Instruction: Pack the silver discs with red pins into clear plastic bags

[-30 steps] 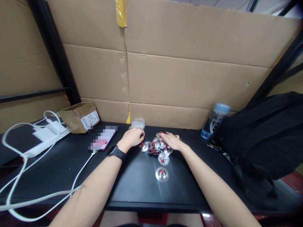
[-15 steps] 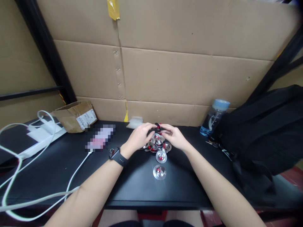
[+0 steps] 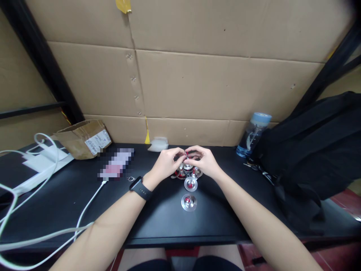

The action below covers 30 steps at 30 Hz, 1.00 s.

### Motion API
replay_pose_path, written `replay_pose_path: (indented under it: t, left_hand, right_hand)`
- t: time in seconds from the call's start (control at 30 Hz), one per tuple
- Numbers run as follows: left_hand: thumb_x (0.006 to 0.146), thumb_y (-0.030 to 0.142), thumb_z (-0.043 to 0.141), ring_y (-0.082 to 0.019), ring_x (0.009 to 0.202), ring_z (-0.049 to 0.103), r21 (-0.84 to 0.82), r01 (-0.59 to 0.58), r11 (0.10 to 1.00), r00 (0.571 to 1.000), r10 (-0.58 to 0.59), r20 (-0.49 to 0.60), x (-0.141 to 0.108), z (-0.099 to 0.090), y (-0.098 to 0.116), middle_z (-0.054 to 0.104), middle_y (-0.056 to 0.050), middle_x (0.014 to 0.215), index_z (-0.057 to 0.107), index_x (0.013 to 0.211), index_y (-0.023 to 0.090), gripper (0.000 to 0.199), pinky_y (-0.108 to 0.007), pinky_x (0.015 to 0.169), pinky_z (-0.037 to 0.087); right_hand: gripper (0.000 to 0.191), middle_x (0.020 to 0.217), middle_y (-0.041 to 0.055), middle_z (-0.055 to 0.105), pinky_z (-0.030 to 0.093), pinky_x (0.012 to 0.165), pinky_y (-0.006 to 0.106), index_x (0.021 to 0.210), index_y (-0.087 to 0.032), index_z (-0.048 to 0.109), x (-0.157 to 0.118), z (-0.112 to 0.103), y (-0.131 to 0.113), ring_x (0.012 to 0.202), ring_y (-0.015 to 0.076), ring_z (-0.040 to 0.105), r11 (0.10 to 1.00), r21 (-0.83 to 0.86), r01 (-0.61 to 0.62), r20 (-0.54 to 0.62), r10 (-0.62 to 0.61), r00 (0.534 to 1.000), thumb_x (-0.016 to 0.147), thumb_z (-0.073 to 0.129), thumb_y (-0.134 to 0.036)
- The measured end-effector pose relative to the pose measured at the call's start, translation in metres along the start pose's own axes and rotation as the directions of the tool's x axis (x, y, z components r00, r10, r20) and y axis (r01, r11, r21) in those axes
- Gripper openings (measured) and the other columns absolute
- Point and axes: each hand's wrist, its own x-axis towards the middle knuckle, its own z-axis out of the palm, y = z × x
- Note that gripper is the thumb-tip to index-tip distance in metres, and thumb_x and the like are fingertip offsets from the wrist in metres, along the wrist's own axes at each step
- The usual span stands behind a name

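Both hands meet over a pile of small silver discs point(image 3: 181, 175) with raised round centres and red bits, like little cymbals. One silver disc point(image 3: 186, 154) is tilted nearly edge-on between my fingertips. My left hand point(image 3: 167, 164) pinches it from the left, thumb and fingers closed, a black watch on the wrist. From the right, my right hand point(image 3: 208, 164) closes its thumb and fingers on the same disc. A single silver disc point(image 3: 191, 184) lies flat in front of the pile. Nearer to me is another flat silver disc point(image 3: 188, 202). My fingers hide part of the pile.
A pixelated phone point(image 3: 116, 163) on a white cable lies left, before an open cardboard box point(image 3: 83, 141). Behind my left hand is a clear plastic packet point(image 3: 158, 144). A water bottle point(image 3: 254, 134) and black backpack point(image 3: 313, 162) stand right. Cardboard point(image 3: 191, 86) walls the back.
My hands have come closer together, and the disc between them has turned from face-on to nearly edge-on. The view has shifted slightly. The two front discs stay in place on the table.
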Motion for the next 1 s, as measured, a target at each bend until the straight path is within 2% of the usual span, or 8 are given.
replay_pose_path:
  t: [0.1,0.27,0.37,0.47,0.6,0.67,0.8,1.0]
  left_hand:
    - [0.09,0.019,0.06,-0.015,0.077,0.071,-0.06,-0.004,0.998,1.0,0.006,0.025,0.0,-0.002,0.003,0.077,-0.002,0.087,0.069,0.092,0.019,0.009,-0.024,0.071,0.052]
    - [0.081,0.019,0.066,-0.014,0.069,0.069,-0.089,0.042,0.995,0.998,-0.037,0.048,0.004,-0.01,0.003,0.076,0.0,0.078,0.072,0.082,0.018,0.006,-0.023,0.067,0.052]
    - [0.081,0.021,0.065,-0.014,0.066,0.068,-0.006,0.124,0.992,0.992,-0.124,-0.003,0.007,-0.019,-0.017,0.076,0.0,0.074,0.074,0.079,0.019,0.01,-0.023,0.066,0.051]
    - [0.08,0.022,0.064,-0.017,0.069,0.071,0.178,0.241,0.954,0.971,-0.239,-0.033,0.004,-0.03,-0.05,0.077,-0.002,0.076,0.075,0.081,0.019,0.012,-0.025,0.069,0.052]
    - [0.079,0.022,0.063,-0.022,0.081,0.074,0.364,0.353,0.862,0.924,-0.382,0.011,-0.003,-0.035,-0.084,0.079,-0.005,0.085,0.078,0.093,0.02,0.02,-0.028,0.076,0.053]
    - [0.079,0.021,0.063,-0.024,0.084,0.074,0.428,0.351,0.833,0.904,-0.421,0.076,-0.006,-0.034,-0.092,0.079,-0.007,0.084,0.079,0.087,0.021,0.018,-0.03,0.077,0.053]
    - [0.077,0.02,0.063,-0.026,0.083,0.074,0.45,0.33,0.83,0.875,-0.448,0.185,-0.008,-0.032,-0.095,0.079,-0.008,0.084,0.079,0.079,0.023,0.016,-0.03,0.076,0.052]
    - [0.085,0.029,0.056,-0.023,0.084,0.072,0.436,0.292,0.851,0.881,-0.417,0.224,-0.005,-0.038,-0.09,0.078,-0.006,0.089,0.079,0.084,0.025,0.023,-0.028,0.071,0.049]
  right_hand:
    - [0.06,0.124,0.0083,0.068,0.061,0.086,0.035,0.116,-0.024,0.066,-0.001,0.001,-0.004,0.097,0.0219,0.073,0.998,0.064,-0.017,0.014,0.016,1.0,0.063,0.091,-0.037]
    - [0.059,0.111,0.0079,0.072,0.06,0.086,0.036,0.113,-0.023,0.065,-0.002,0.005,-0.009,0.094,0.0207,0.072,0.997,0.072,-0.034,0.044,0.031,0.999,0.062,0.092,-0.039]
    - [0.05,0.111,0.0077,0.073,0.058,0.081,0.035,0.111,-0.024,0.066,0.002,-0.005,-0.003,0.092,0.021,0.071,0.992,-0.124,0.026,-0.014,-0.028,1.0,0.069,0.086,-0.042]
    - [0.04,0.1,0.0048,0.075,0.055,0.083,0.038,0.109,-0.025,0.07,0.008,-0.028,0.014,0.087,0.0219,0.068,0.877,-0.477,0.062,-0.064,-0.104,0.992,0.073,0.082,-0.04]
    - [0.037,0.109,0.0085,0.072,0.054,0.084,0.038,0.107,-0.022,0.072,0.013,-0.062,0.036,0.088,0.0226,0.066,0.764,-0.643,0.046,-0.118,-0.159,0.98,0.074,0.08,-0.037]
    - [0.038,0.104,0.0081,0.074,0.053,0.084,0.037,0.106,-0.021,0.073,0.014,-0.073,0.042,0.087,0.0229,0.067,0.744,-0.668,0.01,-0.115,-0.116,0.987,0.073,0.082,-0.037]
    - [0.031,0.088,0.0054,0.077,0.052,0.078,0.033,0.097,-0.019,0.075,0.012,-0.081,0.046,0.081,0.022,0.07,0.73,-0.679,-0.075,-0.026,0.078,0.997,0.07,0.084,-0.031]
    - [0.021,0.084,0.0047,0.078,0.051,0.075,0.03,0.091,-0.02,0.078,0.011,-0.086,0.054,0.08,0.0211,0.071,0.694,-0.711,-0.111,0.021,0.179,0.984,0.072,0.081,-0.031]
